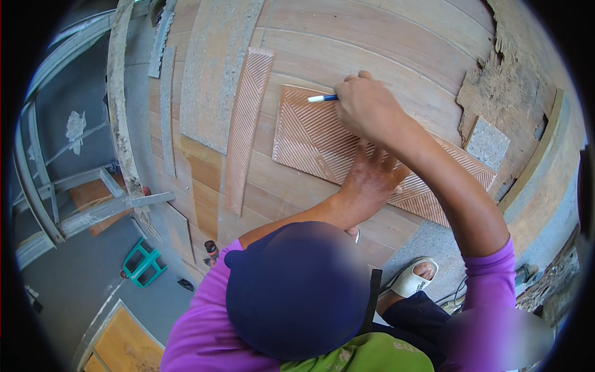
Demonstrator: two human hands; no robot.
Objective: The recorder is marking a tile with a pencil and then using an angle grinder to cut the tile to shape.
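- The right hand (369, 105) is closed around a slim white-and-blue pen (321, 98), held low and nearly level, which seems to suit close work over the surface; whether it touches is hard to tell.
- The left hand (370, 189) grips nothing: its fingers spread over the ridged tile (310, 139), apparently to keep it from sliding. The right forearm partly hides this hand.
- That tile lies beneath both hands on the plank-patterned floor (372, 38), ribbed face up, perhaps so that face stays within the pen's reach.
- Its brown surface carries pale diagonal ridges meeting in chevrons; it looks like fired ceramic, rigid and rectangular.
- A narrow ridged strip (248, 118) of similar make lies to the left, beside a long grey speckled slab (217, 68).
- A small speckled stone-like piece (488, 142) sits at the tile's right end, near a ragged, flaking brown sheet (514, 87).
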